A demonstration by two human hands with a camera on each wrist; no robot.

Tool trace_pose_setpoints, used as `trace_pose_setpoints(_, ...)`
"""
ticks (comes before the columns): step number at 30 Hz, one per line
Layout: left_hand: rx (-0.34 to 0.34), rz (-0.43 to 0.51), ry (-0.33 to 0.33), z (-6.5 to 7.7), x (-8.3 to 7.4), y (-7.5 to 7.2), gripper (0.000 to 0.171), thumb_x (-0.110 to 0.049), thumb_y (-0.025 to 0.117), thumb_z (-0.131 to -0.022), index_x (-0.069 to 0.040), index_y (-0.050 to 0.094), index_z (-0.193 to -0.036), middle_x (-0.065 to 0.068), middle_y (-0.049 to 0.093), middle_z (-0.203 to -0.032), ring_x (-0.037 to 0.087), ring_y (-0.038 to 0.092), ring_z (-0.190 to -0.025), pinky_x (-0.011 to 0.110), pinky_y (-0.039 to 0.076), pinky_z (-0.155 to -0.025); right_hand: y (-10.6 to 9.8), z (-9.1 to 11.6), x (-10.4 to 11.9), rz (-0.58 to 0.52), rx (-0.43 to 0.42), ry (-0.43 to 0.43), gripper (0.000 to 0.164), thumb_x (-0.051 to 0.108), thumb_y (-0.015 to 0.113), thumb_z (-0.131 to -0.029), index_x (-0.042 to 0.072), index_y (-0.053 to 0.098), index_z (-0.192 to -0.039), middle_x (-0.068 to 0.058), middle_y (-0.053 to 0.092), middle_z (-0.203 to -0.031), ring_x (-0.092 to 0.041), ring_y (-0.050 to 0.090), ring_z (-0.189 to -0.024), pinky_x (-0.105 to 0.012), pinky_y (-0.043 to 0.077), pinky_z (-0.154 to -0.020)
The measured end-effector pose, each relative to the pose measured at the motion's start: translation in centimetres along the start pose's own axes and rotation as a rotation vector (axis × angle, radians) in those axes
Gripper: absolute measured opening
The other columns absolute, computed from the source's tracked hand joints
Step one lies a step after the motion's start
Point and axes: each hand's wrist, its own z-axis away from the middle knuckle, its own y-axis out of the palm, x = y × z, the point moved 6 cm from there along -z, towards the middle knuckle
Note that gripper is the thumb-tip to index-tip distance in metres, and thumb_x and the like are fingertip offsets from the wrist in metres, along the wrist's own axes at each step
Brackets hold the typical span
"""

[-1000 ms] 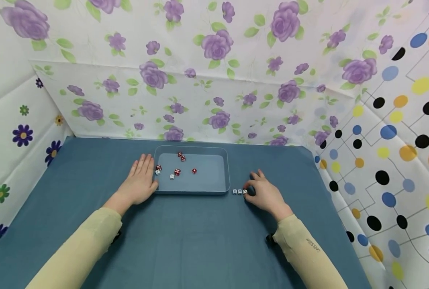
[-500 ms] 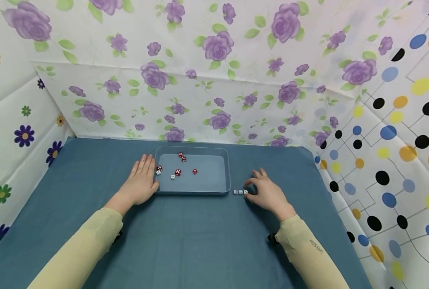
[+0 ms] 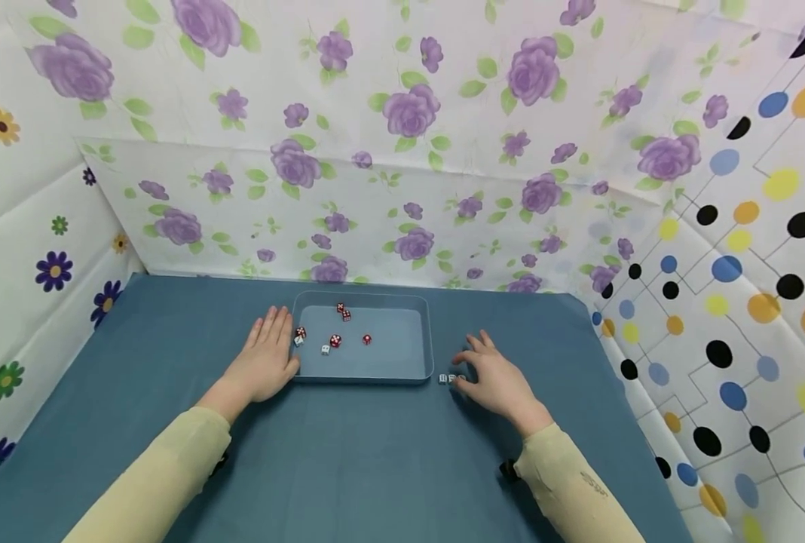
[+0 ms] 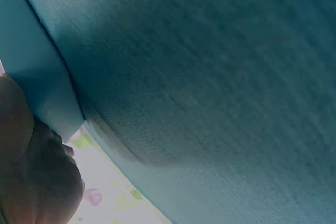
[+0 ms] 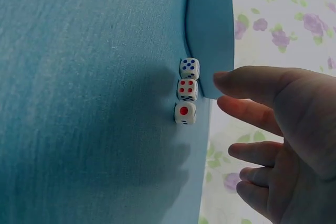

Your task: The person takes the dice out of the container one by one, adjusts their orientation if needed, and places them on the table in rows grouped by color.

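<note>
Bracing the tray (image 3: pixel 402 354) at its left side, presumably against sliding: left hand (image 3: pixel 261 360), fingers straight, grip unclenched. Inside the tray: five red dice (image 3: pixel 335 341), two white dice (image 3: pixel 325 350). Right of the tray: row of three white dice (image 5: pixel 188 90), seemingly lined up for order; right hand (image 3: pixel 499 379) just beside, grip released.

A blue-draped table (image 3: pixel 375 467) stretches back to a white rear sheet (image 3: pixel 365 197) printed with purple roses and green leaves. The white left sheet (image 3: pixel 19 204) carries scattered daisy-like flowers; the white right sheet (image 3: pixel 721 317) shows black, blue, yellow and orange dots joined by thin lines.
</note>
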Motion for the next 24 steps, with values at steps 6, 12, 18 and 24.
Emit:
trace_pose_setpoints(6, -0.008, 0.003, 0.005, 0.4, 0.0, 0.3, 0.079, -0.028, 0.047, -0.111, 0.015, 0.009, -0.165, 0.033, 0.001, -0.174, 0.046, -0.009, -0.162, 0.057, -0.005, -0.130, 0.0, -0.3, 1.0, 0.000, -0.060, -0.030, 0.031, 0.029, 0.078, -0.101, 0.014, 0.077, -0.128, -0.023, 0.043, -0.165, -0.041, 0.023, -0.161, -0.063, 0.053, -0.103)
trace_pose_setpoints(12, 0.002, 0.009, -0.004, 0.2, -0.1, -0.5, 0.078, -0.026, 0.048, -0.111, 0.016, 0.009, -0.164, 0.034, 0.001, -0.174, 0.048, -0.007, -0.161, 0.059, -0.004, -0.130, 0.0, -1.6, 2.5, -0.005, -0.087, -0.046, 0.029, 0.032, 0.074, -0.103, 0.016, 0.077, -0.127, -0.021, 0.044, -0.165, -0.037, 0.023, -0.161, -0.060, 0.053, -0.105)
trace_pose_setpoints(18, 0.022, -0.010, -0.015, -0.1, 0.2, 0.1, 0.078, -0.027, 0.044, -0.112, 0.014, 0.005, -0.166, 0.032, -0.002, -0.175, 0.046, -0.009, -0.162, 0.058, -0.005, -0.130, 0.1, -2.4, 4.1, 0.002, -0.116, -0.067, 0.026, 0.030, 0.074, -0.103, 0.017, 0.078, -0.126, -0.019, 0.045, -0.165, -0.036, 0.026, -0.161, -0.058, 0.056, -0.099)
trace_pose_setpoints(24, 0.032, -0.011, -0.018, -0.1, 0.2, 0.4, 0.079, -0.028, 0.045, -0.112, 0.013, 0.004, -0.166, 0.031, -0.004, -0.175, 0.046, -0.011, -0.162, 0.058, -0.007, -0.130, 0.7, -3.4, 5.6, 0.003, -0.132, -0.088, 0.024, 0.029, 0.072, -0.105, 0.018, 0.079, -0.125, -0.017, 0.046, -0.165, -0.034, 0.026, -0.161, -0.052, 0.061, -0.088)
